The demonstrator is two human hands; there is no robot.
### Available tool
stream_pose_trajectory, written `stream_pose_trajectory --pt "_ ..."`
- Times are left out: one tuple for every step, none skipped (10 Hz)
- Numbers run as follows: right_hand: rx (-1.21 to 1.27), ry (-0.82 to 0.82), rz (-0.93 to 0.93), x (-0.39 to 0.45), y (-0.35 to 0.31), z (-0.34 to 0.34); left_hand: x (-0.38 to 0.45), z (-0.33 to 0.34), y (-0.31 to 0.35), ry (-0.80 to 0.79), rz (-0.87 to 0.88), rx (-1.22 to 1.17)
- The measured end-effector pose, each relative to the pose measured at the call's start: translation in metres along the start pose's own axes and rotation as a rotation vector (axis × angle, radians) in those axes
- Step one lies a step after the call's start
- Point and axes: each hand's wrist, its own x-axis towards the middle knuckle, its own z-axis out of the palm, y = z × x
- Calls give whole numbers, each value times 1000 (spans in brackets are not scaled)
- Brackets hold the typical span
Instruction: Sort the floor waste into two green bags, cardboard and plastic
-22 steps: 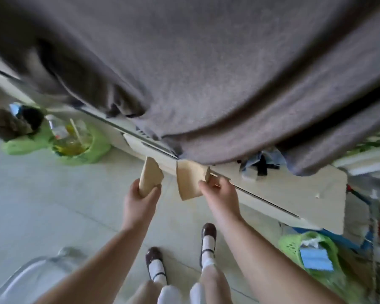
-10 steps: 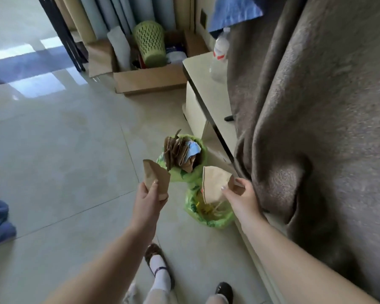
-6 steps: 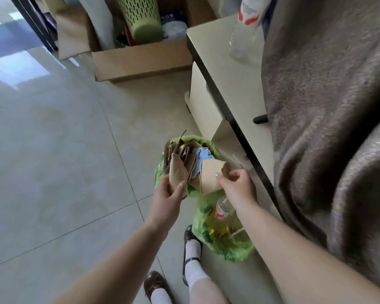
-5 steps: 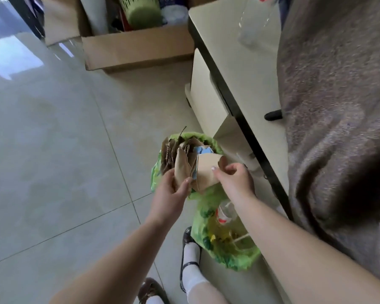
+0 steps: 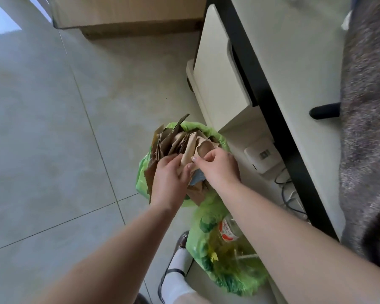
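- The step in hand looks like stuffing cardboard into the cardboard bag (image 5: 219,139), the green bag at the middle of the frame, already crammed with brown scraps that stand up past its rim.
- The left hand (image 5: 168,178) is curled round a pale cardboard piece (image 5: 188,153), fingers closed against it, pushing it down among the other scraps.
- The right hand (image 5: 217,166) pinches a second, curled cardboard piece (image 5: 203,148) between thumb and fingertips, just beside the first; the two hands touch over the bag's mouth.
- Next move, as I judge it: press both pieces down until they wedge in, then let go. The bag is so full that loose pieces could spring back out or tip it.
- Count: two green bags; two cardboard pieces in the hands.
- The plastic bag (image 5: 226,275) lies at the lower middle, touching the cardboard bag, with one clear bottle (image 5: 228,229) showing a red label inside.
- A bit of blue (image 5: 196,179) sits among the cardboard; what it is I cannot tell.
- No loose waste shows on the floor (image 5: 53,139) at left.
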Motion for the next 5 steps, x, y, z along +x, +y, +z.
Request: stream_pose_trajectory --pt "-87 -51 -14 5 0 6 8 4 -6 27 -13 51" --pt "-134 -98 -29 4 0 7 17 0 -3 86 -81 85" --pt "-99 -92 -7 -6 -2 -5 11 -17 14 55 -77 71" --pt "-13 -58 -13 -23 -14 -35 2 -43 43 28 -29 7" --pt "58 -9 -24 -46 -42 -78 -5 -74 77 -10 -50 -123"
